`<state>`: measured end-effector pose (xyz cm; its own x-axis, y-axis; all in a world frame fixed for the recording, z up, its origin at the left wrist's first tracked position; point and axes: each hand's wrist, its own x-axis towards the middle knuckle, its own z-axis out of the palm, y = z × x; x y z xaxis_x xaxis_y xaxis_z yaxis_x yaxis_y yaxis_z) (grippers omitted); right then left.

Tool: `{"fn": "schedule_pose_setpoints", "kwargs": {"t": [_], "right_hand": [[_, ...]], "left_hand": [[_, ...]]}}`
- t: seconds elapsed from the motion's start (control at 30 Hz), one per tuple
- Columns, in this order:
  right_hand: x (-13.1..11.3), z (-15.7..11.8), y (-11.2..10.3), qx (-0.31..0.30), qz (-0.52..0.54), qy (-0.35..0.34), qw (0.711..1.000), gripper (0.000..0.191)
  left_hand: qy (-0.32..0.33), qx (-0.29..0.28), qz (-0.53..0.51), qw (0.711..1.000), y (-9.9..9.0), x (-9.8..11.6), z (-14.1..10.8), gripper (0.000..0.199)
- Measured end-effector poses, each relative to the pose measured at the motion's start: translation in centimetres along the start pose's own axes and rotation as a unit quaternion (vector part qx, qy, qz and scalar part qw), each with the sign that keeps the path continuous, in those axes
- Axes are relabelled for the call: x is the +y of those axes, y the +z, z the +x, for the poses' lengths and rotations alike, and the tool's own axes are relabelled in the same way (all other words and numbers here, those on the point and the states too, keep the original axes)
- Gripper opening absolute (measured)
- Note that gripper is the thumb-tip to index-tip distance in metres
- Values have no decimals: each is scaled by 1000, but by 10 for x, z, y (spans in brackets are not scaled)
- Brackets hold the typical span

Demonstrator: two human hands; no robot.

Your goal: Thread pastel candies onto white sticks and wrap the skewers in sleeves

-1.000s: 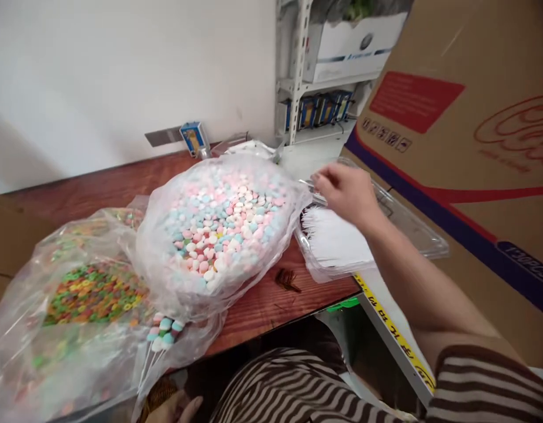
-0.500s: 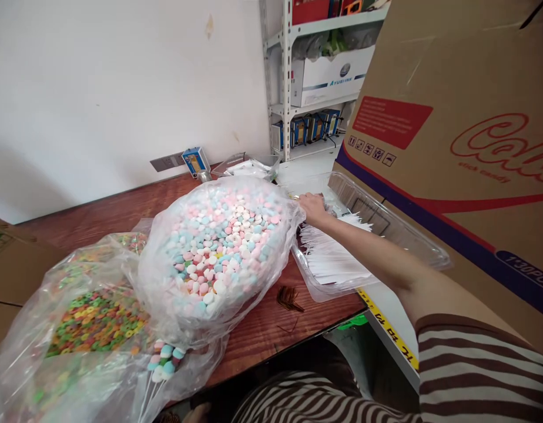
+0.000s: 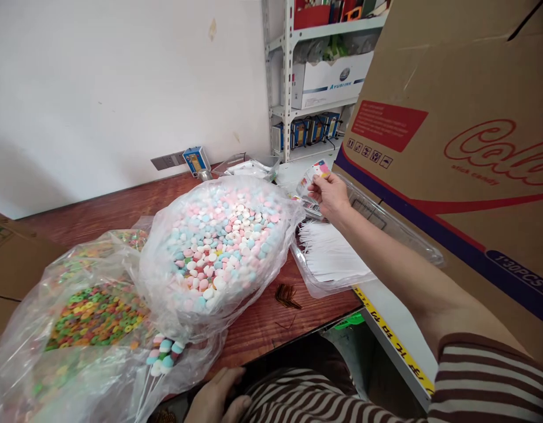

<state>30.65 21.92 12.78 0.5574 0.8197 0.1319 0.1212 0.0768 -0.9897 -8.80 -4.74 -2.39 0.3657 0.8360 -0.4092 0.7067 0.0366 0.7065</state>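
My right hand (image 3: 332, 195) is closed in a pinch on a small clear printed plastic bag (image 3: 313, 175), raised above the trays. Below that hand, a bundle of white sticks (image 3: 331, 252) lies in a clear plastic tray (image 3: 318, 290). At the bottom edge my left hand (image 3: 216, 395) shows with its fingers stretched out and thumb apart, holding nothing visible. Near it, several candy skewers (image 3: 164, 355) on white sticks rest on a plastic bag. A big clear bag of pastel candies (image 3: 227, 241) stands between my hands. Gold twist ties (image 3: 288, 296) lie on the wooden table (image 3: 258, 341).
A bag of ring-shaped candies (image 3: 99, 317) spreads over the left side. A tall cardboard box (image 3: 456, 88) stands at the right. Behind are a metal shelf (image 3: 287, 88) and a blue box (image 3: 195, 161) against the wall. Yellow tape (image 3: 392, 341) runs along the white table's edge.
My right hand has lifted from beside the candy bag, bringing up the printed plastic bag. My left hand has come further into view at the bottom.
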Motion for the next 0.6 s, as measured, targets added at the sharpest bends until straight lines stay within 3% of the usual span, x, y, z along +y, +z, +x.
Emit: {"fn": "schedule_pose_setpoints", "kwargs": {"t": [0.07,0.1,0.13,0.2,0.27,0.33,0.47,0.6], "right_hand": [[-14,-47,5,-50,69,6,996,17],[-16,-77,9,-122,162,31,979,17],[-15,-110,14,-201,230,65,950,22],[-2,-176,22,-324,279,148,892,30],[19,-232,28,-372,283,218,857,33],[40,-269,32,-403,262,244,842,35],[69,-293,41,-429,218,200,854,30],[79,-296,49,-441,185,165,863,24]], "left_hand": [[37,-37,-100,994,6,37,7,55],[55,-46,-186,980,11,56,11,68],[82,-62,-285,953,16,74,17,84],[132,-78,-494,856,22,102,30,100],[125,20,-647,752,21,118,40,67],[113,149,-708,681,14,118,45,48],[55,331,-688,643,2,96,35,33],[38,389,-653,648,5,78,23,32]]}}
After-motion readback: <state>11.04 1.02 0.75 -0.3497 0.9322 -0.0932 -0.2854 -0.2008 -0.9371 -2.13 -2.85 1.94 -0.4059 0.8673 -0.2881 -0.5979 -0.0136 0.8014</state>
